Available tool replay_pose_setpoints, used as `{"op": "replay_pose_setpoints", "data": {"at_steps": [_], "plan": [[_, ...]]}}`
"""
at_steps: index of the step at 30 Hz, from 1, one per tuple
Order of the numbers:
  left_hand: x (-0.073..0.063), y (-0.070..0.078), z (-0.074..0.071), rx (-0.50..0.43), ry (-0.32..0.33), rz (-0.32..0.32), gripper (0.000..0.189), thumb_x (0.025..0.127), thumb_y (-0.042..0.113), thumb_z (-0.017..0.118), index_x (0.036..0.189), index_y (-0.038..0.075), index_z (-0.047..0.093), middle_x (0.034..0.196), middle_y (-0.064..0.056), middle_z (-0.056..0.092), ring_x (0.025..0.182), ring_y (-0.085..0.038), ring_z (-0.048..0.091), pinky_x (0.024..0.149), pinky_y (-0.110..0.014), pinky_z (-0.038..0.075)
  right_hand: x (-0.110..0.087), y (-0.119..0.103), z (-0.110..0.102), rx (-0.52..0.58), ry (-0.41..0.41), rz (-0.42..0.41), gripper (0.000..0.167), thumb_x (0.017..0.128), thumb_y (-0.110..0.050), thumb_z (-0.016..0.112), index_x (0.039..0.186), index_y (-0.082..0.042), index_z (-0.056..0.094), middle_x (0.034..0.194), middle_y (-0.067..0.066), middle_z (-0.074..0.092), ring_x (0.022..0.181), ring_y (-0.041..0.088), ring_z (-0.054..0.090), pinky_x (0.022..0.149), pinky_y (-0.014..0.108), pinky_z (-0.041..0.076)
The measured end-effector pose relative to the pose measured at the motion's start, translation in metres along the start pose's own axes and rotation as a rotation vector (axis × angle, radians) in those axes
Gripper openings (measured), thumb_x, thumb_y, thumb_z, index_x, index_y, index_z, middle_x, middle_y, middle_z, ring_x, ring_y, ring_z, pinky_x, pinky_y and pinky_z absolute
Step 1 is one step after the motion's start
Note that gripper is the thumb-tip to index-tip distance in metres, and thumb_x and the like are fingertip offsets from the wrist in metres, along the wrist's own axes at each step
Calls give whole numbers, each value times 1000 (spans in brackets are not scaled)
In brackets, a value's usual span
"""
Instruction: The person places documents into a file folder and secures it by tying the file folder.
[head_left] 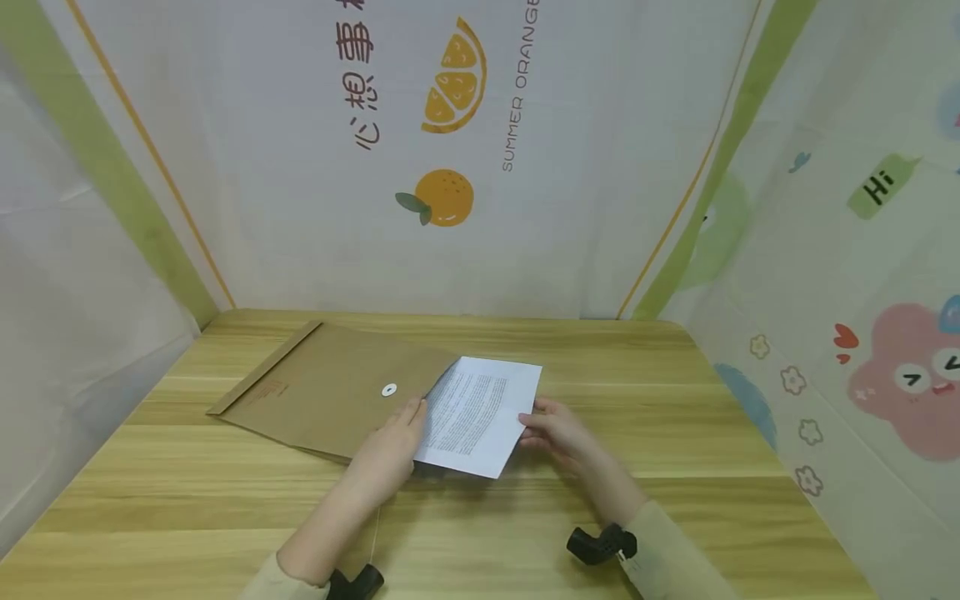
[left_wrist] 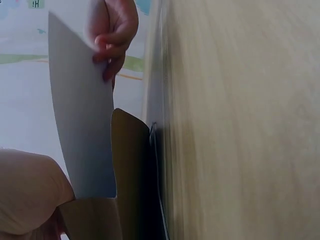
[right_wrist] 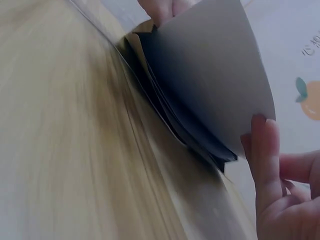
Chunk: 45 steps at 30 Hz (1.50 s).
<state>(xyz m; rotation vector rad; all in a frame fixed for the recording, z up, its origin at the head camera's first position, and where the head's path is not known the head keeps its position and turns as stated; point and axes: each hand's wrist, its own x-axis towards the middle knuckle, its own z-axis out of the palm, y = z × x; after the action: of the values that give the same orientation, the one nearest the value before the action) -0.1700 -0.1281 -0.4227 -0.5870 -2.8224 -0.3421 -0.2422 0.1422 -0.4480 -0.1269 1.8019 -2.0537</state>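
Observation:
A brown paper document envelope (head_left: 337, 383) with a round white button lies on the table, its open end to the right. Printed white paper (head_left: 472, 412) sticks partway out of that opening and bends upward, off the table. My left hand (head_left: 390, 446) grips the envelope at the near side of its mouth; in the left wrist view the hand (left_wrist: 30, 195) wraps over the brown edge. My right hand (head_left: 555, 433) pinches the paper's right edge between thumb and fingers. From the right wrist view, the fingers (right_wrist: 265, 150) lie against the paper's underside.
The wooden table (head_left: 675, 467) carries the envelope. A white printed curtain (head_left: 562, 250) hangs behind it, and another patterned sheet (head_left: 810, 250) stands along the right. Black wrist-worn devices (head_left: 600, 546) sit at both cuffs. A thin string (head_left: 377, 529) hangs by the left wrist.

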Motion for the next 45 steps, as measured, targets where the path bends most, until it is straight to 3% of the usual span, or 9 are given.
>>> {"op": "replay_pose_setpoints", "data": {"at_steps": [7,12,22,31,37,45], "plan": [[0,3,-1,-16,9,15,55,78,-20,60,131,-15,46,137,-29,44,124,-42,46,86,-55,49,19,0,27,24,49,13,45,92,5,54,135,12,42,88,11,65,64,12,63,61,22,55],[1,3,0,-11,7,17,57,76,-20,60,132,-15,46,137,-29,44,124,-42,46,89,-52,49,31,-1,46,43,35,17,44,91,8,53,133,14,42,83,9,65,61,11,63,61,23,55],[1,7,2,-12,2,30,60,74,-16,65,131,-14,47,136,-27,46,122,-40,48,84,-53,51,51,2,77,62,44,41,34,91,10,50,125,14,46,80,8,59,60,10,61,61,21,55],[-1,8,0,-15,1,70,61,74,-9,73,130,-16,48,135,-27,47,121,-39,49,83,-52,52,67,10,97,78,69,53,38,89,13,49,127,16,45,89,17,65,62,11,63,64,23,56],[-1,9,2,-68,1,105,67,72,-17,69,134,-13,45,137,-27,45,119,-38,51,86,-47,51,73,12,106,71,91,65,35,89,13,49,124,17,49,78,9,65,60,8,62,65,22,55],[0,10,3,-123,-21,75,66,76,-19,64,138,-12,40,142,-26,41,124,-37,47,95,-47,46,76,18,106,83,103,71,33,90,11,50,123,15,51,75,5,65,59,8,62,61,20,54]]}}
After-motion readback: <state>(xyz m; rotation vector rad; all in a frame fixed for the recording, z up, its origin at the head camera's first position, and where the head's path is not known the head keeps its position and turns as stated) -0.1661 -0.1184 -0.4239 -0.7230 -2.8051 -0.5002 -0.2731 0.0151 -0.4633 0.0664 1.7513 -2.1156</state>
